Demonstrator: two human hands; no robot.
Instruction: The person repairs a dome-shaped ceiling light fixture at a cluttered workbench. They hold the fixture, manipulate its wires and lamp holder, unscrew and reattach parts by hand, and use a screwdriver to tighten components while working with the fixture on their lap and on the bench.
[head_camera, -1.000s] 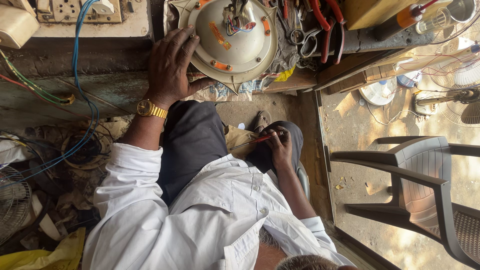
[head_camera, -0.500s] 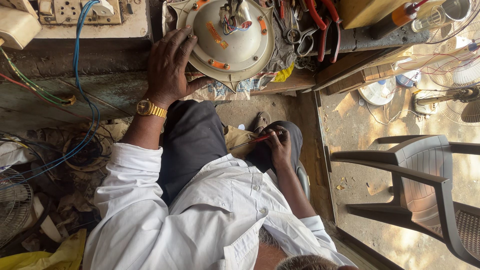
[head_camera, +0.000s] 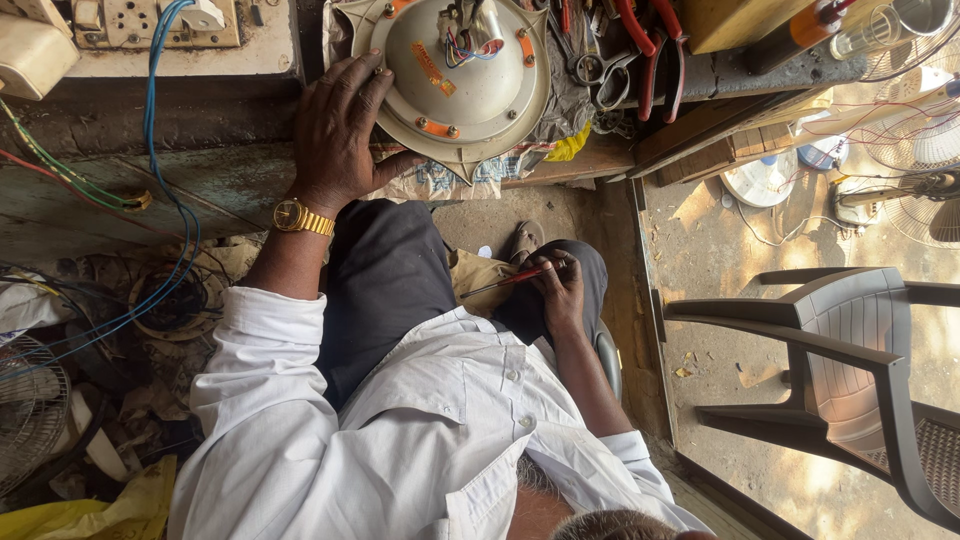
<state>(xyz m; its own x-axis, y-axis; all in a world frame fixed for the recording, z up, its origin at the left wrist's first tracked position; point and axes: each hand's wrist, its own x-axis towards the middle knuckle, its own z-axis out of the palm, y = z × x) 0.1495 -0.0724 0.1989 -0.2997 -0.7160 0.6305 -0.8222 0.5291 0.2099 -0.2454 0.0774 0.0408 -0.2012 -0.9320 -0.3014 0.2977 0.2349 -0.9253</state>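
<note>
A round, dull metal fan motor housing (head_camera: 470, 100) with orange patches lies on the workbench (head_camera: 200, 130), and short coloured wires (head_camera: 470, 45) stick out of its centre. My left hand (head_camera: 335, 140), with a gold watch (head_camera: 300, 217) on the wrist, lies over the housing's left rim with the thumb hooked under it. My right hand (head_camera: 558, 292) rests on my knee and holds a thin red-handled screwdriver (head_camera: 505, 280) that points left. I sit in a white shirt and dark trousers.
Red-handled pliers (head_camera: 650, 40) and scissors lie right of the housing. A socket board (head_camera: 150, 25) with a blue cable (head_camera: 160, 150) sits at the bench's left. A grey plastic chair (head_camera: 850, 350) stands at the right, fan parts (head_camera: 760, 180) beyond it, a wire fan guard (head_camera: 30, 410) at left.
</note>
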